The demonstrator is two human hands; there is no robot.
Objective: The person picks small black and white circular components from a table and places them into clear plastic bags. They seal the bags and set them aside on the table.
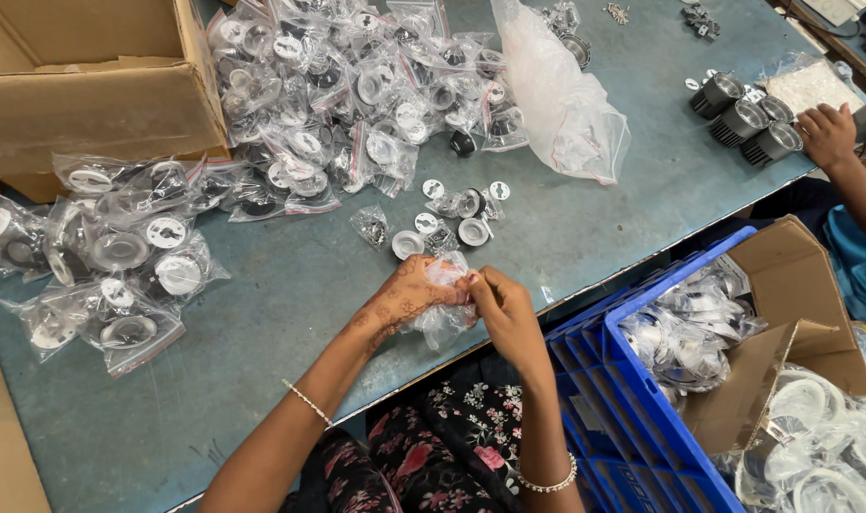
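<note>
My left hand (pixel 409 293) and my right hand (pixel 502 306) meet over the near edge of the grey-green table (pixel 290 313). Together they grip a small clear plastic bag (pixel 444 318), which hangs crumpled below my fingers. What is inside the bag is hard to make out. Just beyond my hands lie a few loose round white and silver lamp parts (pixel 456 220) and a small bagged part (pixel 369 226).
A big heap of bagged lamp parts (pixel 347 95) covers the table's far side, with more bags (pixel 110 256) at left beside a cardboard box (pixel 81 85). An empty clear bag (pixel 561 95) lies beyond. A blue crate (pixel 632 408) holds parts at right. Another person's hand (pixel 827 133) touches black housings (pixel 746 119).
</note>
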